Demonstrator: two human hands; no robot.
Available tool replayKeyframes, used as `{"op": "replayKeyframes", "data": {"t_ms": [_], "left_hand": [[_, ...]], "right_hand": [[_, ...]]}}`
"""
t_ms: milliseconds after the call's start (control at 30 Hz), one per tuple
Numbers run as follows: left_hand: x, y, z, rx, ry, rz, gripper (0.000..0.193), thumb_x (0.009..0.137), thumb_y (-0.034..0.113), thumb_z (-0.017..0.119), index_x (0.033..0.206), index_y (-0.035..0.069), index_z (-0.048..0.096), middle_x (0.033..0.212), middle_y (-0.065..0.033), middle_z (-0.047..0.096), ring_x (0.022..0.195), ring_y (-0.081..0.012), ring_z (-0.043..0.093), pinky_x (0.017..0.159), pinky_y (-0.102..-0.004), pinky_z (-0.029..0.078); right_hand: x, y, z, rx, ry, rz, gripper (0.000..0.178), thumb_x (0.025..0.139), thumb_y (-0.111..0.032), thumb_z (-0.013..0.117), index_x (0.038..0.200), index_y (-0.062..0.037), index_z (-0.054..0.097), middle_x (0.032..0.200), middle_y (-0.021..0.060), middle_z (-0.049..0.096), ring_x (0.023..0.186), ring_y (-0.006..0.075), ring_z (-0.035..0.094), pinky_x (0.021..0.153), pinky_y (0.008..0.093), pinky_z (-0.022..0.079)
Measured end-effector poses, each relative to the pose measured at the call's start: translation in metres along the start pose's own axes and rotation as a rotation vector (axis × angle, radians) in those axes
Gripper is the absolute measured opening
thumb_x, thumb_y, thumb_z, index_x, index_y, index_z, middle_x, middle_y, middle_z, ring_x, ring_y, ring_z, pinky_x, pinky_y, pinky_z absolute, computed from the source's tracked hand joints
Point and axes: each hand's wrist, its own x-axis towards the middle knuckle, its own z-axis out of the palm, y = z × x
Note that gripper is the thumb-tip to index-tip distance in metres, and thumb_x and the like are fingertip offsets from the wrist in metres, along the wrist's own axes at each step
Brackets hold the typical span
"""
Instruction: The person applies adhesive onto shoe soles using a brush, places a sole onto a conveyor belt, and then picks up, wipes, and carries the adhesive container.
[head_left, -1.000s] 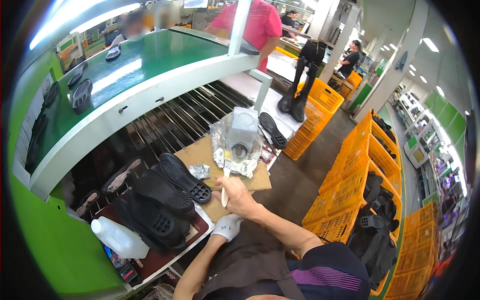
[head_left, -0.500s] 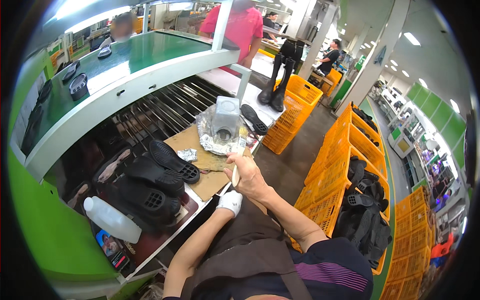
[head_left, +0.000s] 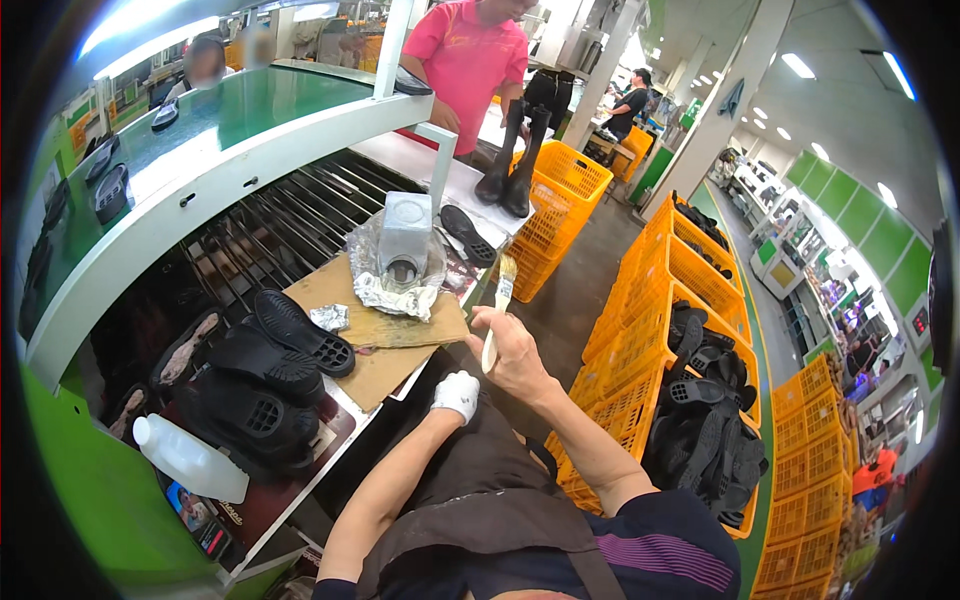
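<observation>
My right hand [head_left: 516, 352] is bare and closed round the pale handle of a paintbrush [head_left: 506, 282]. The brush's bristles point up and away from me, beyond the near edge of the work table [head_left: 395, 385]. My left hand [head_left: 457, 395], in a white glove, is curled closed beside that edge; anything within its fingers is hidden. To the left of the brush, a translucent square container [head_left: 405, 235] lies with its mouth toward me, on plastic wrap and crumpled foil [head_left: 397, 299]. Cardboard [head_left: 372, 368] lies beneath the foil. Black shoe soles [head_left: 302, 333] lie to the left of the cardboard.
A white plastic jug [head_left: 190, 458] lies at the near left. Metal rollers [head_left: 270, 230] run behind the table, below a green conveyor [head_left: 265, 105]. Black boots [head_left: 515, 170] stand at the far end, near a person in pink [head_left: 470, 55]. Orange crates [head_left: 620, 390] with black soles line my right.
My right hand has moved the brush away from the container, to the right. The view has shifted, so the table's things appear farther left. The person in pink has leaned into fuller view.
</observation>
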Motion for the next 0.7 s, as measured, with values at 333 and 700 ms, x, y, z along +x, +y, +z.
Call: {"op": "replayKeyframes", "data": {"t_ms": [333, 700], "left_hand": [[-0.007, 0.019, 0.024, -0.489, -0.295, -0.079, 0.032, 0.087, 0.027, 0.05, 0.1, 0.005, 0.07, 0.105, -0.0209, 0.065, 0.097, -0.0366, 0.063, 0.088, -0.0408, 0.049], [0.005, -0.028, 0.016, -0.124, -0.056, -0.268, 0.019, 0.086, 0.009, 0.051, 0.097, 0.0, 0.065, 0.114, -0.0275, 0.055, 0.093, -0.0393, 0.064, 0.077, -0.0424, 0.054]], "right_hand": [[-0.004, 0.035, 0.008, 0.068, 0.09, 0.015, 0.038, 0.074, 0.0, 0.071, 0.105, -0.002, 0.049, 0.092, 0.0173, 0.062, 0.083, 0.0369, 0.06, 0.074, 0.0434, 0.048], [-0.006, 0.054, 0.018, 0.098, 0.052, 0.08, 0.033, 0.075, 0.001, 0.069, 0.103, -0.0023, 0.051, 0.092, 0.0164, 0.061, 0.082, 0.0359, 0.06, 0.072, 0.0416, 0.049]]}}
